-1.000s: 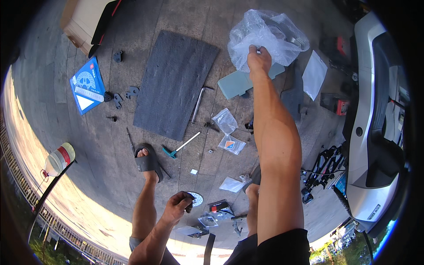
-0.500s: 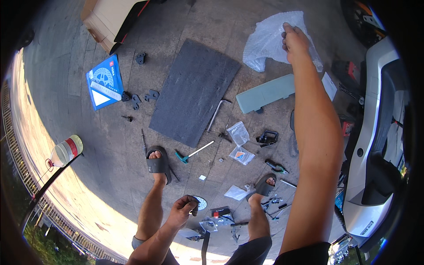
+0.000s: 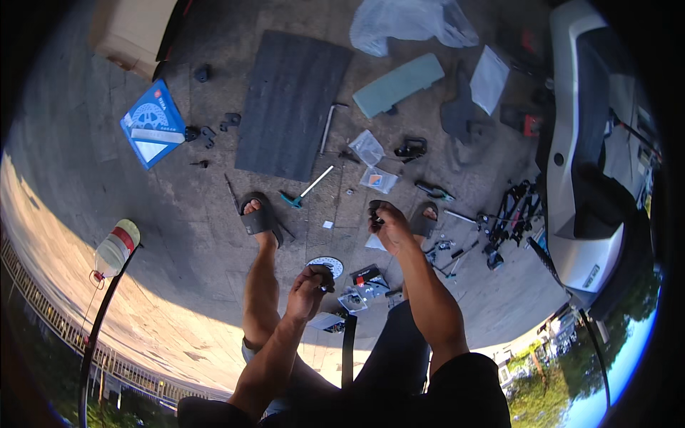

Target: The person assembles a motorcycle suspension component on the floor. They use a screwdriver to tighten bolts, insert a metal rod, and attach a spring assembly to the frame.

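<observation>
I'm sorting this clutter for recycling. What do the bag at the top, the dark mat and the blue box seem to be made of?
The bag looks like thin clear plastic film: see-through, crumpled, with shiny creases. The dark mat seems to be rubber or foam: matte grey, finely ribbed, lying flat; which one I cannot tell. The blue box looks like printed cardboard, flat-faced with sharp corners and a slight gloss.

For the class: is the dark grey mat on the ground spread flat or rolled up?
Spread flat: the dark grey mat shows its whole rectangular face on the paving, no rolled edge.
</observation>
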### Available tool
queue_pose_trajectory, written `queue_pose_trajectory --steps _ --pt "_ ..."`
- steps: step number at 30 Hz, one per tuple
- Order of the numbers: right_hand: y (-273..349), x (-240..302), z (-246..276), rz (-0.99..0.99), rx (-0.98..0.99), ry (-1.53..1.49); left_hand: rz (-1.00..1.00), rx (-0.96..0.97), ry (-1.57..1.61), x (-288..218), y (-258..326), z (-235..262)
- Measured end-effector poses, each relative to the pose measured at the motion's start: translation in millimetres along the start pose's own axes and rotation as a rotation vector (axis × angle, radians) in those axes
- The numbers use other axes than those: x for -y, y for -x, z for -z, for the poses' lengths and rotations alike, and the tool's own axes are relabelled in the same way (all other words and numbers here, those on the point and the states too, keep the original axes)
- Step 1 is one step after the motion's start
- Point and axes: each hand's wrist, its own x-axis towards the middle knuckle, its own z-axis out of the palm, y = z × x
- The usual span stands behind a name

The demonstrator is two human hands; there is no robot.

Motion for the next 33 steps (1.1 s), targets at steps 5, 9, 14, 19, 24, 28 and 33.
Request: queue_pose_trajectory --steps 5,9,14,19,24,28,33 --pt "180 -100 47 0.033 -0.029 -0.069 0.248 0.094 -0.264 -10 41 1" --pt "256 -136 58 0.244 -0.134 0.158 0.459 0.093 -0.67 -14 56 5" --pt "325 -149 61 0.202 -0.354 -0.347 0.676 -0.1 -0.911 -22 50 -20" --pt "344 -173 87 0.53 -0.414 -0.019 0.349 0.45 -1.749 -1 47 -88" --pt "347 -178 147 0.393 -0.186 -0.816 0.211 0.779 -2.136 87 40 -160" --pt "357 -162 224 0.268 -0.228 -1.047 0.724 0.298 -1.852 186 43 -209" --pt "368 -149 336 0.573 -0.405 -1.251 0.841 -0.057 -1.881 322 25 -265"
